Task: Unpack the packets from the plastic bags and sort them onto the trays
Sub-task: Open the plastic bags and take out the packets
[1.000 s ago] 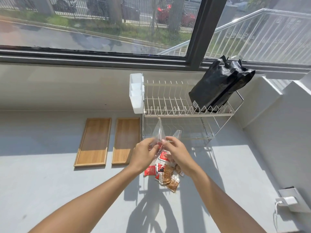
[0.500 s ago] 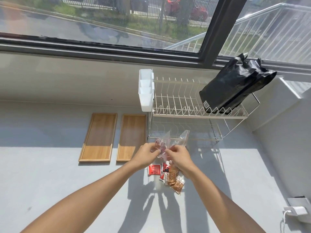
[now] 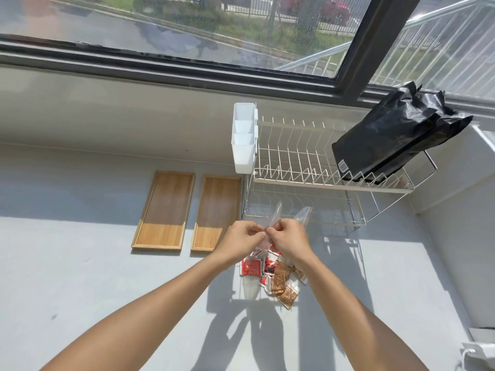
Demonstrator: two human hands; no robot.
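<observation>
A clear plastic bag [image 3: 302, 213] with a red zip strip is pinched at its top between my left hand [image 3: 241, 238] and my right hand [image 3: 288, 238], held just above the counter. Below my hands lies a loose pile of small packets: red ones [image 3: 250, 267] to the left and brown ones [image 3: 282, 283] to the right, some of them under the bag. Two shallow wooden trays lie side by side to the left, the left tray [image 3: 164, 210] and the right tray [image 3: 217, 212], neither with anything on it.
A white two-tier wire dish rack [image 3: 308, 167] stands right behind my hands, with a white cutlery holder [image 3: 243, 140] on its left end and a black foil bag [image 3: 396, 135] leaning on its upper tier. A white charger [image 3: 479, 353] sits at the lower right.
My hands have come closer together on the bag's top and the bag has crumpled lower. The view has shifted, so everything sits slightly more to the right and higher.
</observation>
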